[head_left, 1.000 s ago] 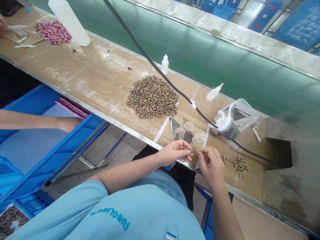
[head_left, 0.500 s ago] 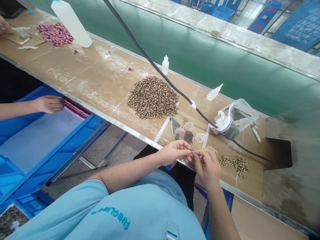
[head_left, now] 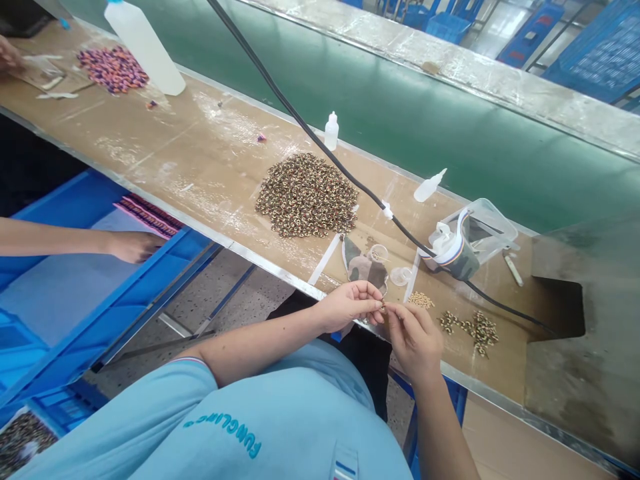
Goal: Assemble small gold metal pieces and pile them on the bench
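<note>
My left hand (head_left: 353,307) and my right hand (head_left: 416,339) meet fingertip to fingertip at the table's front edge. Both are closed in a pinch around a tiny brown-gold piece (head_left: 383,305), mostly covered by the fingers. Just behind them lies a camouflage-patterned cloth (head_left: 367,270) with a small clear round cup (head_left: 379,253) on it. A second clear cup (head_left: 400,276) stands to its right. Close to my right hand are a little heap of tan beads (head_left: 421,300) and a loose cluster of dark and gold pieces (head_left: 481,331).
A large pile of brown-gold rings (head_left: 307,195) covers mid-table. Behind it are a white dropper bottle (head_left: 331,132) and another lying tilted (head_left: 429,186). A black cable (head_left: 300,120) crosses over the table to a clear container (head_left: 493,230). At left, a co-worker's hand (head_left: 135,247) is over a blue crate (head_left: 125,293).
My fingers have shifted only slightly around the tiny piece. The co-worker's hand has moved right and nearer within the crate, uncovering more of the striped pink-and-dark strips.
</note>
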The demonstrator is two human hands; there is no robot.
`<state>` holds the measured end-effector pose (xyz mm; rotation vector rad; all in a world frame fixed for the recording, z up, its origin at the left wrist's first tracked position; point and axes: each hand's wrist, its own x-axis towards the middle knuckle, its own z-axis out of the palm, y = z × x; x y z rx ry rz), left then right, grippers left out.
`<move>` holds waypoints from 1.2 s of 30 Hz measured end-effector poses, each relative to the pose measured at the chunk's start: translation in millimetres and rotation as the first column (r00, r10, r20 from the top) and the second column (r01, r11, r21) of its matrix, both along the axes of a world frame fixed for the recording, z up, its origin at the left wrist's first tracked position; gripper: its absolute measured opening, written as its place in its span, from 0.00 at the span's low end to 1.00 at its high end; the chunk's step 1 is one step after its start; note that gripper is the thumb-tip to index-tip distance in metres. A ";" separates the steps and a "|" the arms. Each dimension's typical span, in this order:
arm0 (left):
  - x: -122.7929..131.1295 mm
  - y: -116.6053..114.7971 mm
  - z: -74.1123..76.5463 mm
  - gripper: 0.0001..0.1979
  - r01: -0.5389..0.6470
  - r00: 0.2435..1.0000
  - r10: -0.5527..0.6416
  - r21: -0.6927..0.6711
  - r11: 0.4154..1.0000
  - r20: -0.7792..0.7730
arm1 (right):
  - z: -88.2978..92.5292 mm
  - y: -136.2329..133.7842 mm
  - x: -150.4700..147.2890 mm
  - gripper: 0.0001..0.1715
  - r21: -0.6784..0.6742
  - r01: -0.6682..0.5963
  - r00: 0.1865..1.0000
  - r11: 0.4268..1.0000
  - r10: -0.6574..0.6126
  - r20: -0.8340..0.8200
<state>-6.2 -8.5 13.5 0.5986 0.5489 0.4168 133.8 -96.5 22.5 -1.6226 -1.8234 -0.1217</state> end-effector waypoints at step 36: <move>0.3 -6.0 -1.5 0.19 -0.032 0.998 0.037 0.136 0.990 -0.040 | 2.5 -15.9 -4.5 0.16 -0.096 0.026 0.972 0.995 -0.048 -0.232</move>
